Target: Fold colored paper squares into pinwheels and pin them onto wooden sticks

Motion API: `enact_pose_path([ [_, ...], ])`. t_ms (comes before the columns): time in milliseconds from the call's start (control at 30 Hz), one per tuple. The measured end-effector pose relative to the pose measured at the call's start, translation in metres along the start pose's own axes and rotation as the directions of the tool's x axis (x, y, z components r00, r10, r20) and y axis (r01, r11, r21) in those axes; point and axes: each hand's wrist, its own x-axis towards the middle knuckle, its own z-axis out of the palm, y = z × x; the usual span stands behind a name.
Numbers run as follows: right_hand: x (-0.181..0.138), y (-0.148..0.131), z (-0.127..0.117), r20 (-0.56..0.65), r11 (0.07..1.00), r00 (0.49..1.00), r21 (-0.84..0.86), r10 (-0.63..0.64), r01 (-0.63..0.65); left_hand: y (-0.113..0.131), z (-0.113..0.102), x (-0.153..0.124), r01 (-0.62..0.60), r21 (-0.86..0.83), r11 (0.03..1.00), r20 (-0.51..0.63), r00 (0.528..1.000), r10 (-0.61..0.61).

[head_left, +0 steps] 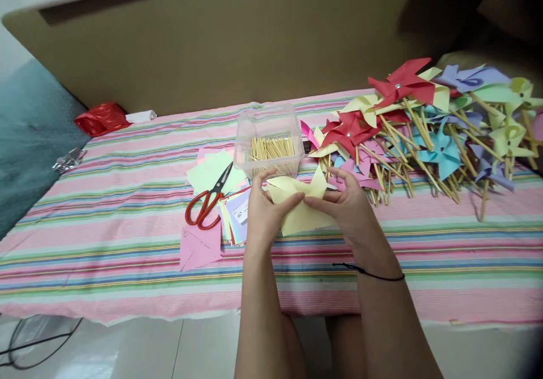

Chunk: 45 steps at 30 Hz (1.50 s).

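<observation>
Between my two hands is a pale yellow sheet of paper (306,218), its upper corners bent up. My left hand (268,205) pinches its left side, thumb near the middle. From the other side my right hand (341,201) pinches it too, the thumb tips almost meeting. Just beyond my left hand stands a clear plastic box (292,121) with many thin wooden sticks (271,148). Red-handled scissors (208,201) lie left of my hands on light green paper (207,171). Below them is a pink paper square with cuts (199,249).
Finished paper pinwheels on sticks (441,150) are heaped at the right. A stack of coloured paper (235,220) lies beside my left hand. At the far left are a red plastic bag (102,120) and a clear packet (68,160). A brown board (212,45) rises behind the striped cloth (127,243).
</observation>
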Motion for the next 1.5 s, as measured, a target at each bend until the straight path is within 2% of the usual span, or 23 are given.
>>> enact_pose_path([
  [300,0.001,0.002,-0.001,0.021,1.000,1.000,-0.009,0.010,-0.010,0.000,-0.002,-0.001,0.014,-0.033,0.999,0.049,0.999,-0.012],
  [733,0.001,0.002,-0.001,0.016,1.000,1.000,-0.004,0.012,-0.012,0.000,0.000,0.001,0.024,-0.043,0.999,0.001,1.000,-0.024],
  [1000,0.002,0.002,-0.001,0.030,1.000,1.000,-0.005,0.008,-0.008,0.000,-0.001,0.002,0.041,-0.053,0.998,0.018,0.999,-0.040],
  [1167,0.002,0.001,0.000,-0.027,0.999,0.999,0.023,0.026,-0.026,0.002,-0.004,0.001,0.079,-0.109,0.991,0.030,0.997,-0.076],
  [1233,0.003,0.000,0.000,-0.063,0.998,0.997,0.045,0.041,-0.038,0.002,-0.007,0.002,0.034,-0.160,0.987,-0.019,0.999,-0.038],
  [1367,0.005,-0.001,0.000,-0.115,0.995,0.991,0.078,0.066,-0.057,0.001,-0.010,0.006,-0.133,-0.183,0.974,-0.159,0.982,0.104],
  [1433,0.006,-0.001,0.001,-0.140,0.995,0.988,0.076,0.069,-0.058,0.001,-0.011,0.005,-0.193,-0.161,0.968,-0.148,0.974,0.170],
  [1500,0.007,-0.001,0.001,-0.161,0.996,0.985,0.071,0.062,-0.051,0.003,-0.011,0.003,-0.221,-0.144,0.964,-0.067,0.975,0.214],
])
